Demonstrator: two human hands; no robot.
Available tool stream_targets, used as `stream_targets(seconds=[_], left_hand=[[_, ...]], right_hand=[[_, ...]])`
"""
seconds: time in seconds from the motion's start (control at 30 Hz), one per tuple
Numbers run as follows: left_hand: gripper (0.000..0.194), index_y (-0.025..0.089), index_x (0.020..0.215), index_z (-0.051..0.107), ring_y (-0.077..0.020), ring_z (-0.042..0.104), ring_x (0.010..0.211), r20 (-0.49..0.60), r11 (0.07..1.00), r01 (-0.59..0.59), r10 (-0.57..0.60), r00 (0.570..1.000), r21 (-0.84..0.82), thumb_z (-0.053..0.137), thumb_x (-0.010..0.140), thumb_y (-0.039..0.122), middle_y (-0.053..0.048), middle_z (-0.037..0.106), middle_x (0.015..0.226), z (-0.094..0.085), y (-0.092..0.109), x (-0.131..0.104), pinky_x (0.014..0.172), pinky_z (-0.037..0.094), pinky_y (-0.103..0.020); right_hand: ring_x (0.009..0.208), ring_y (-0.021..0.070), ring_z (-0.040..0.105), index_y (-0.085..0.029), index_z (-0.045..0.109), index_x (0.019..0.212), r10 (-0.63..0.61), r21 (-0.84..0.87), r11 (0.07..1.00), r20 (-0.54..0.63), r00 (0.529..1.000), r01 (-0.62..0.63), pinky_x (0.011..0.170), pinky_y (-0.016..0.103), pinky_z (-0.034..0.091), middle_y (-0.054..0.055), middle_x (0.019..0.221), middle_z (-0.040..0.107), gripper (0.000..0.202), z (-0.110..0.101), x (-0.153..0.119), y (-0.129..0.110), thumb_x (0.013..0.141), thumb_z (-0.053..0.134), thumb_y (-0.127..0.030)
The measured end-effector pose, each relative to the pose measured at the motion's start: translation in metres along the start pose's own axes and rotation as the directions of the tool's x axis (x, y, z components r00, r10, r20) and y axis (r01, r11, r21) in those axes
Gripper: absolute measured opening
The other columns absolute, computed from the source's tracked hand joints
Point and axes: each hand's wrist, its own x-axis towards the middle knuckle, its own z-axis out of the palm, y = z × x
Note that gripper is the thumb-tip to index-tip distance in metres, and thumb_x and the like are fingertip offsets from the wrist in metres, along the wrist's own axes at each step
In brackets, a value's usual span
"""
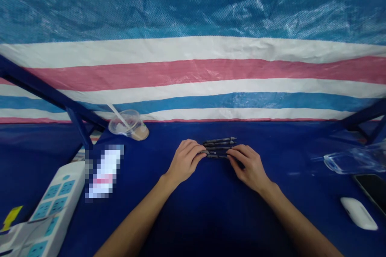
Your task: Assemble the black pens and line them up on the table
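Several black pens (219,143) lie side by side on the blue tabletop (193,217), their length running left to right. At their left ends, my left hand (184,160) has its thumb and fingers closed on a black pen (212,152) near the front of the row. My right hand (249,165) pinches around the right end of the front pens, with its fingertips curled over them. Parts of the nearest pens are hidden under the fingers of both hands.
A clear plastic cup with a straw (128,124) tilts at the back left. A white power strip (56,204) and a blurred bright object (105,172) are on the left. At the right are a clear plastic item (352,160), a dark phone (372,188) and a white case (358,213).
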Motion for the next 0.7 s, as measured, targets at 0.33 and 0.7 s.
stream_targets(seconds=[0.33,0.7], left_hand=[[0.012,0.020,0.107,0.069,-0.0164,0.070,0.082,0.115,0.992,-0.059,0.072,0.991,-0.114,0.061,0.101,0.027,-0.003,0.077,0.092,0.007,0.009,-0.002,0.089,0.052,-0.037],[0.013,0.021,0.106,0.070,-0.0155,0.070,0.086,0.120,0.985,-0.115,0.131,0.984,-0.129,0.059,0.101,0.018,-0.002,0.077,0.097,0.008,0.008,-0.003,0.087,0.051,-0.036]], right_hand=[[0.084,0.0211,0.069,-0.022,0.066,0.118,-0.041,0.077,0.996,0.029,0.999,0.038,0.076,0.037,0.055,0.007,0.100,0.074,0.019,0.013,-0.006,-0.011,0.100,0.061,-0.018],[0.081,0.0202,0.067,-0.020,0.067,0.111,-0.024,0.068,0.998,0.127,0.992,0.016,0.074,0.036,0.053,0.008,0.097,0.073,0.013,0.012,-0.006,-0.014,0.103,0.057,-0.020]])
